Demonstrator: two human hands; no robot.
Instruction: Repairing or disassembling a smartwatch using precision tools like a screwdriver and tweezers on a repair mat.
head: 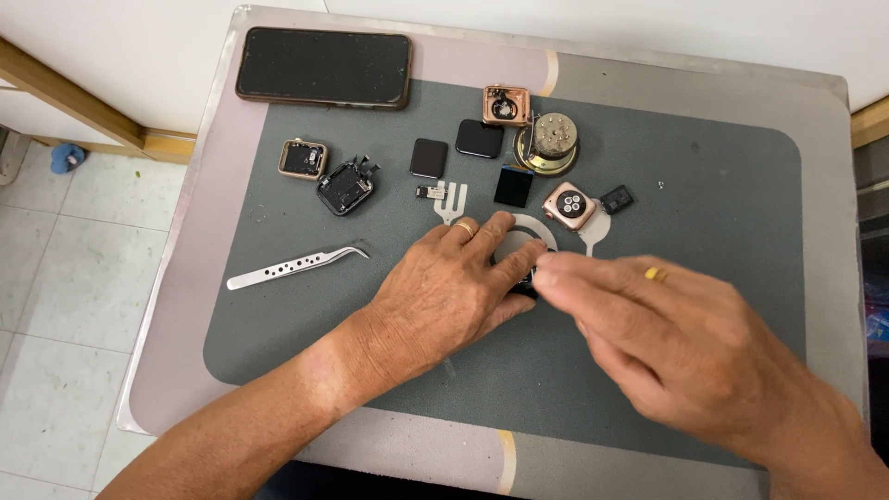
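On the grey work mat (pixel 278 315), left of the hands, lay steel tweezers (pixel 296 266), well apart from them. The left hand (pixel 454 282) rested flat on the mat with its fingers half bent, and its fingertips pressed on a small dark watch part (pixel 524 281). This part lay just between both hands, in front of the white circle mark (pixel 546 231) on the mat, and it was mostly hidden. The right hand (pixel 648 319) came from the right with thumb and forefinger pressed together in a pinch at the edge of the same part; the hand was blurred, so I could not tell how firm the hold was. The part looked very light, thin and stiff, and probably fragile, so I judged it should be taken by its edges only. Beyond the circle lay a rose-gold watch body (pixel 569 206).
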